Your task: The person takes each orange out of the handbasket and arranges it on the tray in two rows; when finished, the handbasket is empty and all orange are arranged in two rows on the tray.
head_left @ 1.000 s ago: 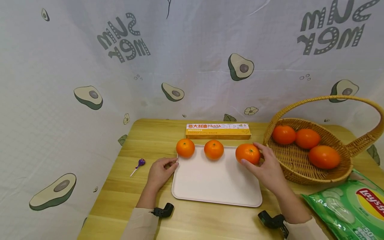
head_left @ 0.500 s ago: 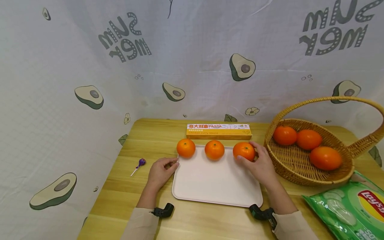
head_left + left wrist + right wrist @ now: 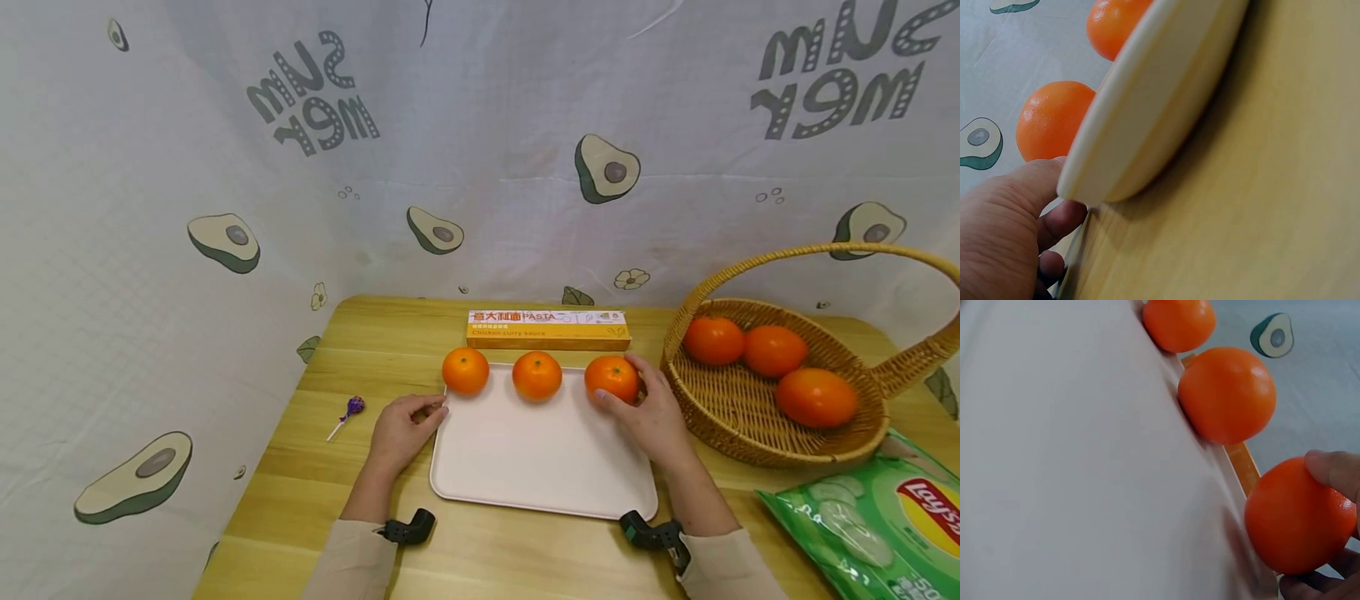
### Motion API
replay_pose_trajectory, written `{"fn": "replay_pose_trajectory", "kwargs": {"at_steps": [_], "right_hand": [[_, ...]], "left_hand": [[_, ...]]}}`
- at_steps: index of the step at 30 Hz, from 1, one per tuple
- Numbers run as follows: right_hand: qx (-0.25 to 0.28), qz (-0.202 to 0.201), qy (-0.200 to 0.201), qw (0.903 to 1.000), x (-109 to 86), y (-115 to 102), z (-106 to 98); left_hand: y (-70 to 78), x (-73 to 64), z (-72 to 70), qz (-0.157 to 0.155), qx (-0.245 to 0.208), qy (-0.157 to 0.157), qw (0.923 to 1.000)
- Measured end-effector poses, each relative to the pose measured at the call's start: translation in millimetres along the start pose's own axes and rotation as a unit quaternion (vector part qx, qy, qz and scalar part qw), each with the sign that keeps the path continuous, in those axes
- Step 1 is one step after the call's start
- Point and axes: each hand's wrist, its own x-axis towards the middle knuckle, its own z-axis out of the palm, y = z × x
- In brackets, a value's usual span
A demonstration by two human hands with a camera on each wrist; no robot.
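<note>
A white rectangular tray (image 3: 540, 450) lies on the table. Along its far edge sit three oranges in a row: the left orange (image 3: 466, 372), the middle orange (image 3: 537, 377) and the right orange (image 3: 611, 379). My right hand (image 3: 652, 412) grips the right orange at the tray's far right corner, fingers behind it and thumb in front. In the right wrist view the thumb and fingers hold that same orange (image 3: 1297, 515) from both sides. My left hand (image 3: 401, 429) pinches the tray's left rim (image 3: 1116, 119) near the left orange, its thumb at the edge and fingers curled below.
A pasta box (image 3: 547, 331) lies behind the tray. On the right stands a wicker basket (image 3: 735, 425) with a tall handle and three orange-red fruits (image 3: 776, 350). A green chip bag (image 3: 870, 517) lies in front of it. A purple lollipop (image 3: 352, 407) lies at the left.
My right hand has moved left with the right orange, from the tray's right side to its far right corner, then stayed nearly still. The left hand keeps its place.
</note>
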Motion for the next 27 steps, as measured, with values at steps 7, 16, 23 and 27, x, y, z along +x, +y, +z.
{"fn": "replay_pose_trajectory", "kwargs": {"at_steps": [7,16,23,27], "right_hand": [[-0.006,-0.005,0.003,1.0000,-0.5,1.9,-1.6],[-0.012,0.010,-0.005,0.9999,0.2,5.7,-1.1],[-0.009,0.014,-0.004,0.9999,2.4,7.8,0.4],[-0.009,0.008,0.000,0.9999,3.1,8.2,1.0]], "left_hand": [[-0.5,-0.1,0.2,0.001,-0.004,0.000,1.0000],[-1.1,-1.0,-0.1,0.008,-0.008,0.000,0.9999],[1.5,-1.8,-1.2,0.008,-0.012,-0.001,0.9999],[1.6,-1.6,-1.6,0.008,-0.010,0.001,0.9999]]}}
